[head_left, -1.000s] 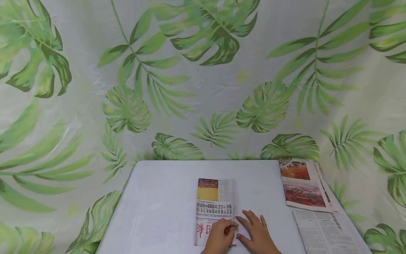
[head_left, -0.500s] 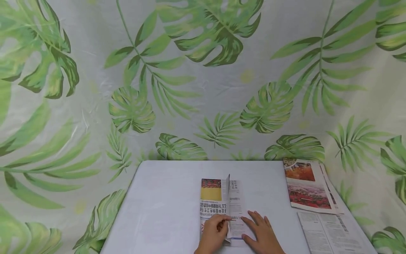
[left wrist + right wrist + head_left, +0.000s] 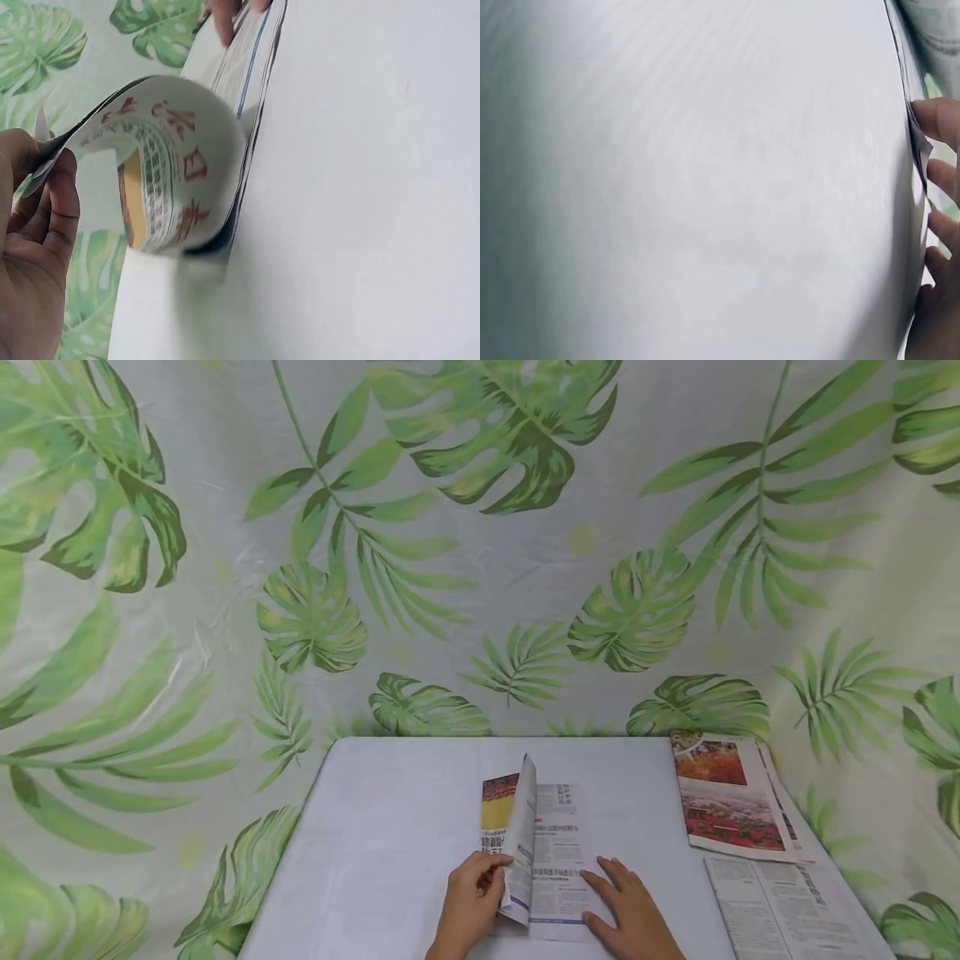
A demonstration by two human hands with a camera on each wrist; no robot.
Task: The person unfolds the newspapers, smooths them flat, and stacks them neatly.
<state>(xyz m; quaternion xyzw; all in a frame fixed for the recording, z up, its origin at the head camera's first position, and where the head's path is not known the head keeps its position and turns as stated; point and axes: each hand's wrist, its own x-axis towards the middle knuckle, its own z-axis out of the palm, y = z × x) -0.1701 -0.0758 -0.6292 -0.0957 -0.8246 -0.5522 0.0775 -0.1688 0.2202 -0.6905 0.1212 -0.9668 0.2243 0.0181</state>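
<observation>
A folded newspaper (image 3: 558,868) lies near the front middle of the white table. My left hand (image 3: 472,893) pinches its upper leaves between thumb and fingers, lifted and curled over to the left. In the left wrist view the raised part of the newspaper (image 3: 199,142) bows in a wide loop, showing red characters and a yellow block on its inner side, while the left hand (image 3: 37,247) grips its edge. My right hand (image 3: 630,910) rests with spread fingers at the right edge of the flat lower leaves. In the right wrist view its fingers (image 3: 939,120) touch the paper's edge.
On the right side of the table (image 3: 390,843) lie printed pages with red flower photos (image 3: 731,814). Nearer the front is another newspaper sheet (image 3: 780,906) with columns of text. A leaf-patterned curtain (image 3: 480,568) rises behind the table and along both sides.
My left hand has moved left, lifting the newspaper's upper leaves from flat to upright and then curling them over, exposing the text beneath. The right hand stays beside the right edge.
</observation>
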